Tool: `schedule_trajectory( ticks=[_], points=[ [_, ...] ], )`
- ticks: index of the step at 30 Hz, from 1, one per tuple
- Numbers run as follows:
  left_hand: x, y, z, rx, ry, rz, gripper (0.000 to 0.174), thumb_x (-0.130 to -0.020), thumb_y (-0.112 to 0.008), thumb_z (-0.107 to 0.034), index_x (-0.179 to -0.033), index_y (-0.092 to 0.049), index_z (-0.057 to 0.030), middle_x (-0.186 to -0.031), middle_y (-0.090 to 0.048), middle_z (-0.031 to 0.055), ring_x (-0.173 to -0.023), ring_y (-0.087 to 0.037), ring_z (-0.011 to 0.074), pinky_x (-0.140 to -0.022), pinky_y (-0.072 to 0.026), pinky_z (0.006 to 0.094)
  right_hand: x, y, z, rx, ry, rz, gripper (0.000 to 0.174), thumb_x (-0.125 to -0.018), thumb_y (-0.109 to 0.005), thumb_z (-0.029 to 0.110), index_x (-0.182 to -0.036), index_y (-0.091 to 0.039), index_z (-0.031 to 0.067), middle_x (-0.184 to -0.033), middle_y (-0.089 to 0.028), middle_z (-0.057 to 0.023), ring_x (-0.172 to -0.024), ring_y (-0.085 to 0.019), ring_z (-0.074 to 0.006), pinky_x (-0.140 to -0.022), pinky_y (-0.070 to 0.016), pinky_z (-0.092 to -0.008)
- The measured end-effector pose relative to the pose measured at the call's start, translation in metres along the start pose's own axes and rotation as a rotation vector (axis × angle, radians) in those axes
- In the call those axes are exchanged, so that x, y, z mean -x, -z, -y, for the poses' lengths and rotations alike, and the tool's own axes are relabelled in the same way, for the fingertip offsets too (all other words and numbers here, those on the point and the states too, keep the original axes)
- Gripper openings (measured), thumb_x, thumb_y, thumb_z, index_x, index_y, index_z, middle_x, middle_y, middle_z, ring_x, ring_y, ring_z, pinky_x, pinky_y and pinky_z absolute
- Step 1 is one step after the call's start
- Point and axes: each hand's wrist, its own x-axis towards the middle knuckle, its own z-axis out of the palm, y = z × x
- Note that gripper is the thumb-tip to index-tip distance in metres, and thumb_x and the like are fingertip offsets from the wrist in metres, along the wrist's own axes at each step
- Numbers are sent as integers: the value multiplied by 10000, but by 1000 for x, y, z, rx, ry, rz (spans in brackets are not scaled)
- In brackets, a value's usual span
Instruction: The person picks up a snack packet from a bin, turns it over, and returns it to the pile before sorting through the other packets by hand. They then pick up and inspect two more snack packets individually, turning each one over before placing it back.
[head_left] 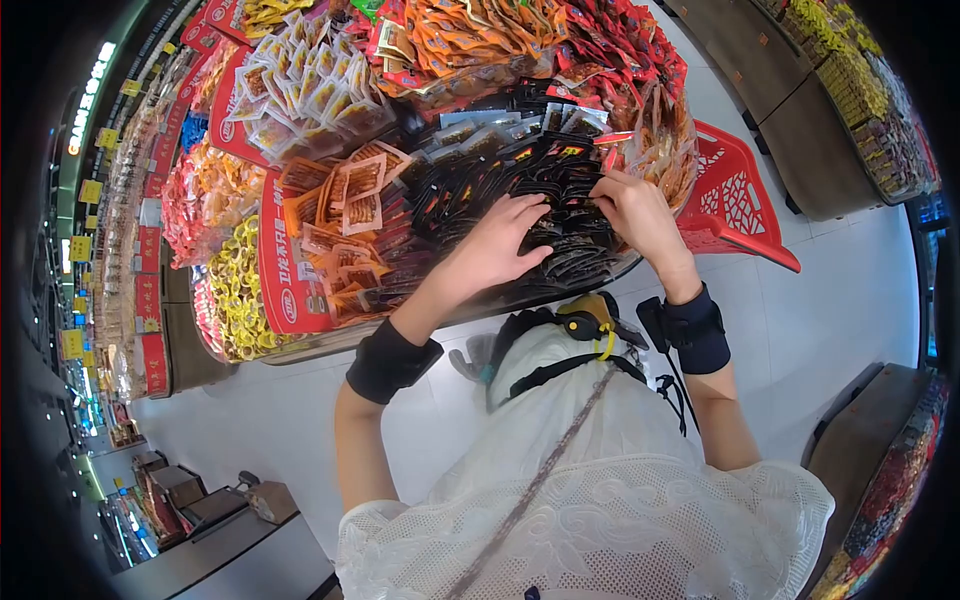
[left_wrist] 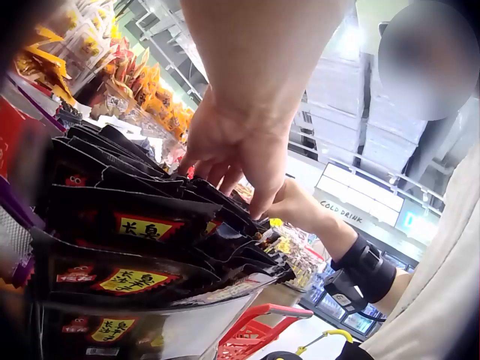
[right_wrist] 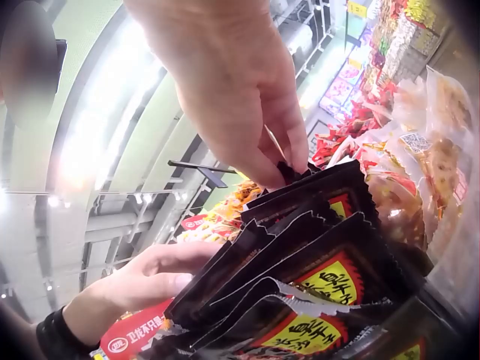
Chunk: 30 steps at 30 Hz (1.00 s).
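Observation:
Black snack packets (head_left: 455,195) with yellow and red labels stand packed in rows in the display bin. My left hand (head_left: 497,243) rests over the front rows, thumb apart from the fairly straight fingers. In the left wrist view its fingertips touch the upper edges of the packets (left_wrist: 142,225). Farther right, my right hand (head_left: 640,222) pinches the top edge of a black packet between thumb and fingers. The right wrist view shows this pinch close up, above a leaning stack of black packets (right_wrist: 330,281). There, my left hand (right_wrist: 142,281) lies against the stack's other side.
Orange snack packets (head_left: 345,190) fill the section to the left, beside a red sign panel (head_left: 290,255). White-wrapped packets (head_left: 310,85) lie farther back. A red plastic basket (head_left: 735,195) sits at the bin's right end. Brown shelving (head_left: 830,150) stands across the aisle.

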Motion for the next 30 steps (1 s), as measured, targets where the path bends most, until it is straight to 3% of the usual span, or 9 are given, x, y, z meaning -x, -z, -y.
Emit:
schedule_trajectory(
  ticks=[5,9,12,20,26,30],
  points=[
    [2,-1,1,3,-1,15,558,-765,-639,-251,-1214,-440,16,-1264,-438,168,-1175,-408,316,-1037,-273,426,6,-3,-11,72,-44,-19,76,-698,-624,83,-765,-657,69,-730,-611,-92,-711,-602,-276,-619,-473,-377],
    [0,1,1,-39,-16,47,572,-772,-634,-234,-1242,-415,8,-1282,-422,170,-1195,-393,311,-1041,-269,403,3,-1,-9,156,-95,47,68,-701,-630,114,-745,-668,78,-717,-624,-101,-704,-606,-268,-615,-475,-379],
    [-2,3,-1,-45,-11,58,569,-776,-630,-239,-1240,-416,9,-1280,-424,170,-1196,-395,305,-1043,-267,408,2,0,-6,74,-59,-54,73,-703,-634,130,-743,-672,83,-709,-626,-99,-701,-606,-262,-612,-479,-374],
    [-2,2,-1,-53,-2,48,557,-782,-623,-241,-1237,-420,9,-1266,-440,170,-1185,-412,302,-1050,-259,413,8,-7,-13,79,-69,-60,68,-704,-637,136,-735,-676,90,-707,-627,-92,-716,-607,-253,-613,-476,-371],
    [-4,5,-5,-23,-13,1,500,-776,-629,-185,-1199,-455,16,-1224,-472,162,-1127,-455,297,-981,-355,365,1,14,-3,-9,-37,-83,52,-705,-651,133,-738,-652,93,-715,-617,-57,-740,-593,-237,-618,-473,-362],
    [-5,6,-9,7,47,-109,390,-777,-624,-141,-1125,-518,-2,-1117,-522,141,-1044,-491,295,-899,-406,347,-19,30,2,-118,-71,-128,84,-705,-658,123,-770,-623,84,-762,-604,-45,-808,-570,-231,-650,-466,-359]
  ],
)
